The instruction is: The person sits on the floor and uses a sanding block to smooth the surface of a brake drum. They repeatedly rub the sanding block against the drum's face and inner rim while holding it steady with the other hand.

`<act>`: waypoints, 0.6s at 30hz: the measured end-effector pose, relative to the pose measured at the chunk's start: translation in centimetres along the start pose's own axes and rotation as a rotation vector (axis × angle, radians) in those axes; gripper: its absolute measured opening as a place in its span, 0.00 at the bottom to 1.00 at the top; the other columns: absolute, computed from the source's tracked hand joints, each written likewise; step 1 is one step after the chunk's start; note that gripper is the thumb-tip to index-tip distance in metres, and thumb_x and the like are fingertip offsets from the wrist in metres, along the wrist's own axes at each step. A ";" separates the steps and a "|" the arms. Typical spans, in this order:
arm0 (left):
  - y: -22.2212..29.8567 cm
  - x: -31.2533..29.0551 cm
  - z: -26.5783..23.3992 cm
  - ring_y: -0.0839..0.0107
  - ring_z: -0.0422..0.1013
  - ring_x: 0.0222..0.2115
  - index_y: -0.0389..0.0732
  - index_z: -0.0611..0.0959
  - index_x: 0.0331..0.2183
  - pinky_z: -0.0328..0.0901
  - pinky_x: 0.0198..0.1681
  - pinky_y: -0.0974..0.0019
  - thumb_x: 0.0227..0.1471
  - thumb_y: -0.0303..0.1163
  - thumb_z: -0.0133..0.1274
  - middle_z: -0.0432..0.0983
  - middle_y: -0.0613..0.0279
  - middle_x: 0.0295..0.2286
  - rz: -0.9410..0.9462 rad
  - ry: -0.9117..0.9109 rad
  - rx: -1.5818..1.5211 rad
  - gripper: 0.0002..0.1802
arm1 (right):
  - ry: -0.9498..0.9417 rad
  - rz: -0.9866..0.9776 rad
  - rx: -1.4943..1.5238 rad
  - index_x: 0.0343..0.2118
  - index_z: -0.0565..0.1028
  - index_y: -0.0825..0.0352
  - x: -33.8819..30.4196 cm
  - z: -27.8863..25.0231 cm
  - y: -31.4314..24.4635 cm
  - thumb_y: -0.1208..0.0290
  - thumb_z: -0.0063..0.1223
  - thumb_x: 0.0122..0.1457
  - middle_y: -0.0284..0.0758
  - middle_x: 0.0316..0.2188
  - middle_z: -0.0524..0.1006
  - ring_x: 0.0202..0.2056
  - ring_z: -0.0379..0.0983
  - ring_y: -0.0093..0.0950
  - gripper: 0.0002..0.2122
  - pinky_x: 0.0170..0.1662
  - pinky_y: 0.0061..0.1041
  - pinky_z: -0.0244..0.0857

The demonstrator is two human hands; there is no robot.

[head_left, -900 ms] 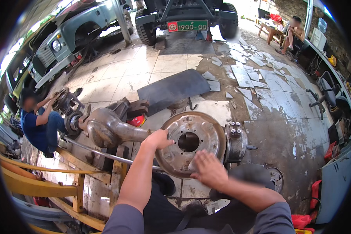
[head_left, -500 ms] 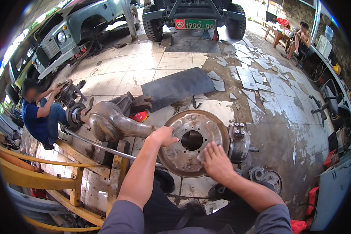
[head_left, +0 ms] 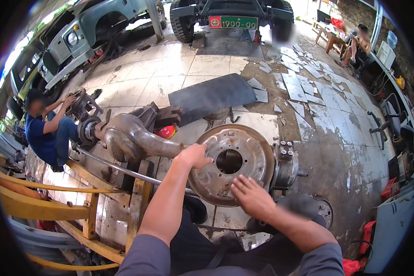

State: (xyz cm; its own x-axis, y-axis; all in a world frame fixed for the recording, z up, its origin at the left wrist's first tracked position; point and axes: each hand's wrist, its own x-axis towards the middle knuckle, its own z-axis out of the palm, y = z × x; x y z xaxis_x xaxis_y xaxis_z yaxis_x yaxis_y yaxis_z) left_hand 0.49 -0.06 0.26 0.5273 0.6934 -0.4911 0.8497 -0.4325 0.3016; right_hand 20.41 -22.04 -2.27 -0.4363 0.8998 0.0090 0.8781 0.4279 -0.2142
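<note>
A round brown metal brake backing plate (head_left: 257, 161) faces me, tilted, with a large centre hole and a ring of small holes. My left hand (head_left: 194, 157) grips its left rim; the thumb lies on the face, and the other fingers are mostly hidden. My right hand (head_left: 253, 195) lies flat over the lower right face, its fingers stretched out. Whether anything sits under that palm cannot be made out. Just right of the plate stands a cylindrical metal hub part (head_left: 286, 168) with studs on top.
A large axle housing (head_left: 129, 135) and a long steel rod (head_left: 119, 168) lie to the left, by a yellow frame (head_left: 50, 209). Beyond them a co-worker (head_left: 50, 129) crouches. A dark sheet (head_left: 211, 99) and broken tiles (head_left: 303, 87) cover floor ahead; a vehicle (head_left: 232, 11) stands behind.
My right hand has slid a little down and left across the plate toward its lower rim. A greyish edge seen under its fingers before is out of sight now. My left hand keeps its hold.
</note>
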 end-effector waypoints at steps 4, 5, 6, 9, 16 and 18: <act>-0.2 0.3 0.5 0.46 0.69 0.55 0.31 0.71 0.58 0.64 0.59 0.51 0.56 0.52 0.57 0.73 0.37 0.53 -0.002 0.008 0.002 0.40 | -0.006 0.041 -0.103 0.64 0.64 0.74 0.0 0.2 -0.7 0.50 0.40 0.69 0.51 0.66 0.62 0.70 0.53 0.45 0.31 0.71 0.44 0.44; -0.3 0.4 0.4 0.45 0.69 0.55 0.30 0.69 0.60 0.64 0.60 0.51 0.56 0.53 0.57 0.72 0.35 0.53 0.002 -0.002 0.004 0.42 | -0.086 -0.003 -0.126 0.64 0.62 0.75 -0.2 0.1 -1.6 0.45 0.38 0.69 0.51 0.67 0.59 0.70 0.50 0.45 0.35 0.72 0.44 0.43; -0.3 0.2 0.2 0.45 0.69 0.55 0.30 0.69 0.60 0.64 0.60 0.51 0.57 0.52 0.57 0.72 0.35 0.53 0.011 -0.008 0.001 0.42 | -0.123 -0.047 -0.090 0.65 0.62 0.74 -0.5 -0.1 -2.4 0.45 0.38 0.69 0.50 0.68 0.59 0.71 0.50 0.44 0.35 0.72 0.44 0.42; -0.3 -0.3 -0.2 0.45 0.69 0.56 0.30 0.69 0.60 0.63 0.60 0.51 0.57 0.52 0.56 0.72 0.36 0.53 0.018 -0.026 -0.003 0.42 | -0.097 0.019 -0.036 0.66 0.61 0.73 -0.2 -0.4 -0.9 0.43 0.38 0.68 0.48 0.68 0.59 0.71 0.50 0.42 0.36 0.72 0.43 0.42; -0.5 0.4 0.5 0.47 0.69 0.56 0.33 0.73 0.57 0.64 0.60 0.52 0.56 0.51 0.57 0.72 0.39 0.53 0.000 0.004 0.010 0.37 | -0.144 0.024 -0.112 0.66 0.60 0.72 -0.4 -0.5 -2.9 0.40 0.39 0.66 0.47 0.69 0.57 0.71 0.49 0.42 0.38 0.73 0.43 0.39; -0.4 0.1 0.5 0.47 0.69 0.55 0.33 0.73 0.57 0.64 0.59 0.52 0.56 0.51 0.58 0.72 0.39 0.53 0.002 0.006 0.015 0.37 | -0.115 0.041 -0.083 0.67 0.60 0.72 -0.4 -0.5 -2.1 0.40 0.39 0.66 0.47 0.69 0.57 0.71 0.49 0.41 0.39 0.73 0.43 0.39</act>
State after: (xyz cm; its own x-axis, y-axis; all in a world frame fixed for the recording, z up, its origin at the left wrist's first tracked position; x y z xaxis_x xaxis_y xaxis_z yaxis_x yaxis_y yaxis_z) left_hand 0.20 -0.11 -0.28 0.5294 0.6960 -0.4852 0.8483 -0.4430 0.2900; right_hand 18.88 -23.26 -1.39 -0.4155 0.9027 -0.1115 0.9066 0.4012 -0.1304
